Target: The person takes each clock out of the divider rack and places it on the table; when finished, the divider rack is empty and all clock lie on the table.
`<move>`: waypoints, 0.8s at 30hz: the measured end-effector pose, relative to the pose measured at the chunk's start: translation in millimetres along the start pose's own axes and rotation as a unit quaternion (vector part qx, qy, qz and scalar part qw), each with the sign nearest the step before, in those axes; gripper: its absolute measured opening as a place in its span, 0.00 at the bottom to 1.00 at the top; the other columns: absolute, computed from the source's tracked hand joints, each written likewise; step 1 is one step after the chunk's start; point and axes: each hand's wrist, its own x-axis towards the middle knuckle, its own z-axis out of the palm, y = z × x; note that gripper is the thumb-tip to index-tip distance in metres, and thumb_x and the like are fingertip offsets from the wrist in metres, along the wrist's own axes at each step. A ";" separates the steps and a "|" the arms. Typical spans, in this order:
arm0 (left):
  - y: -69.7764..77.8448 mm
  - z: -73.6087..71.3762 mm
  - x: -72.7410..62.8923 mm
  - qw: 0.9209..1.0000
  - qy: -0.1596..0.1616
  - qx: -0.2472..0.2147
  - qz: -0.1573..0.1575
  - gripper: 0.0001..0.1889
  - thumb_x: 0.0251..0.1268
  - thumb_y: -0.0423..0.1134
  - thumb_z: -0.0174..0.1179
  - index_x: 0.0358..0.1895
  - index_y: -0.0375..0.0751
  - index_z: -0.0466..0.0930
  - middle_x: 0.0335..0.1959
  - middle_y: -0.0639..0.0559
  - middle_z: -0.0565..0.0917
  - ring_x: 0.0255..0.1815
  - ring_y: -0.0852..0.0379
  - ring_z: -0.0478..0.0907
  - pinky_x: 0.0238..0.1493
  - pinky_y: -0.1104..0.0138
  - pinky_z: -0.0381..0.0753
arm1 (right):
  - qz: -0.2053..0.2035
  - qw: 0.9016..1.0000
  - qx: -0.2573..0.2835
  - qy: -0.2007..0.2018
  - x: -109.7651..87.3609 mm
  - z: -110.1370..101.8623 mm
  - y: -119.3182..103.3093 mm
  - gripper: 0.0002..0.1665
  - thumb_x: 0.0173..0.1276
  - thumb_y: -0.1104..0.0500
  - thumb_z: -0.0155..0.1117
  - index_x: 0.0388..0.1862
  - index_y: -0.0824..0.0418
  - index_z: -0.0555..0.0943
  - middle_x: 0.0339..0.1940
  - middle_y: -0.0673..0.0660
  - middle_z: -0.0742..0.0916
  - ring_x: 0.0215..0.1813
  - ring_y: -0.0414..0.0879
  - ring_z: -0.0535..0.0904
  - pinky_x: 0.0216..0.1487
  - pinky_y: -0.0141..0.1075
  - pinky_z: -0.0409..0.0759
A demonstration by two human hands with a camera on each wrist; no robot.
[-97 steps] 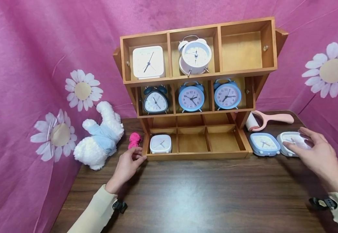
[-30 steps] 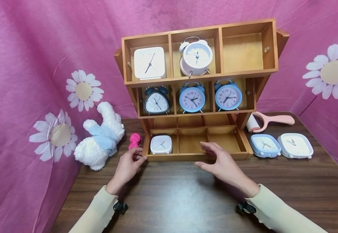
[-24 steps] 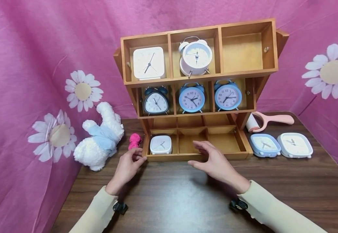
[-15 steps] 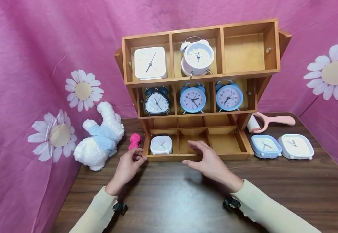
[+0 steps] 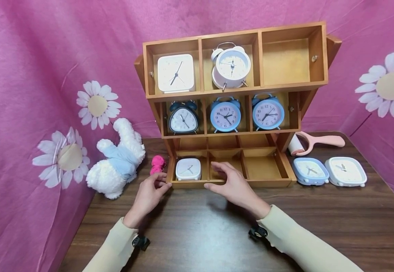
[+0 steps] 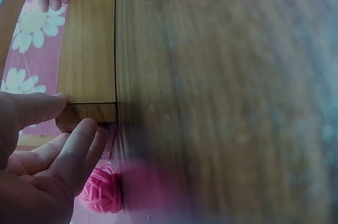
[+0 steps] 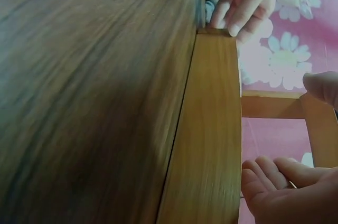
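My left hand [image 5: 150,192] holds the front left corner of the wooden three-tier shelf [image 5: 232,184], its thumb and fingers on either side of that corner in the left wrist view. My right hand [image 5: 232,185] holds nothing; it hovers with spread, relaxed fingers over the bottom tier's front edge, at the middle compartment. Just left of it, a small white square clock [image 5: 188,169] lies in the bottom left compartment. Above, the middle tier bears a dark alarm clock [image 5: 183,120] and two blue alarm clocks [image 5: 225,116]; the top tier bears a white square clock [image 5: 175,73] and a white twin-bell clock [image 5: 232,65].
Right of the shelf lie a blue square clock [image 5: 310,171], a white square clock [image 5: 346,172] and a pink lint roller [image 5: 326,141]. To the left are a pink yarn ball [image 5: 158,164] and a white plush toy [image 5: 116,158]. Pink curtain [image 5: 20,56] surrounds the wooden table [image 5: 190,234].
My right hand has left the white square clock on the far right and moved leftward to the bottom tier's middle compartment. The left hand stays at the shelf corner.
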 end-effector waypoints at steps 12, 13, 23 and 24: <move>0.2 -1.2 1.4 1.000 -0.003 0.004 0.004 0.16 0.76 0.37 0.74 0.60 0.33 0.88 0.49 0.42 0.94 0.48 0.50 0.92 0.50 0.63 0.88 | 0.002 1.000 -0.005 0.026 20.1 21.2 -13.7 0.50 0.66 0.48 0.85 0.81 0.65 0.76 0.72 0.63 0.86 0.71 0.62 0.85 0.76 0.56 0.82; 0.1 -1.4 1.5 1.000 -0.003 0.004 0.004 0.16 0.76 0.37 0.74 0.60 0.33 0.88 0.49 0.42 0.94 0.48 0.50 0.92 0.50 0.63 0.88 | 0.003 1.000 -0.006 0.029 22.3 23.6 -14.7 0.50 0.65 0.48 0.85 0.81 0.65 0.76 0.72 0.64 0.86 0.71 0.62 0.85 0.76 0.56 0.82; -1.2 -1.0 1.8 1.000 -0.006 0.003 0.005 0.16 0.77 0.38 0.73 0.60 0.33 0.88 0.49 0.41 0.94 0.49 0.49 0.92 0.52 0.60 0.89 | 0.020 0.997 -0.032 0.066 32.9 44.0 -26.7 0.54 0.61 0.48 0.87 0.81 0.68 0.75 0.71 0.64 0.85 0.73 0.61 0.83 0.77 0.57 0.79; -1.3 -1.2 1.8 1.000 -0.006 0.003 0.005 0.16 0.77 0.38 0.73 0.60 0.33 0.88 0.49 0.41 0.94 0.49 0.49 0.92 0.51 0.60 0.89 | 0.020 0.997 -0.031 0.068 33.3 45.7 -27.6 0.54 0.61 0.48 0.87 0.80 0.68 0.75 0.72 0.65 0.85 0.73 0.61 0.83 0.78 0.57 0.79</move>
